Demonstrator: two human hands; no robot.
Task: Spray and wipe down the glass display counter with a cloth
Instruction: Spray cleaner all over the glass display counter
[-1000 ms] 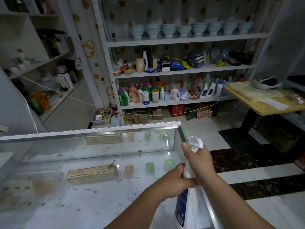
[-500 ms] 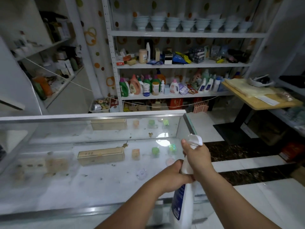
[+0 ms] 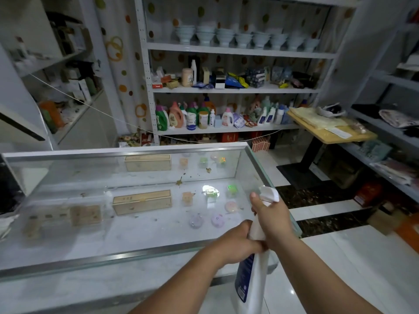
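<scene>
Shop shelves (image 3: 238, 53) behind; looks like the spraying step. White spray bottle (image 3: 251, 279) is gripped by right hand (image 3: 272, 218) and left hand (image 3: 235, 243) at the right end of the glass display counter (image 3: 113, 257). Next, the nozzle gets aimed at the glass and the trigger squeezed.

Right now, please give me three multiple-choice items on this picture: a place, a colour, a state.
1. Where is the bottle? A at the counter's right end; B on the table; C on a shelf.
2. What colour is its label? A red; B blue; C green.
3. What holds the bottle? A left hand and right hand; B one hand; C nothing, it stands free.
Key: 1 A, it is held by the right end; 2 B, blue panel on white body; 3 A, both hands curl round its neck.
</scene>
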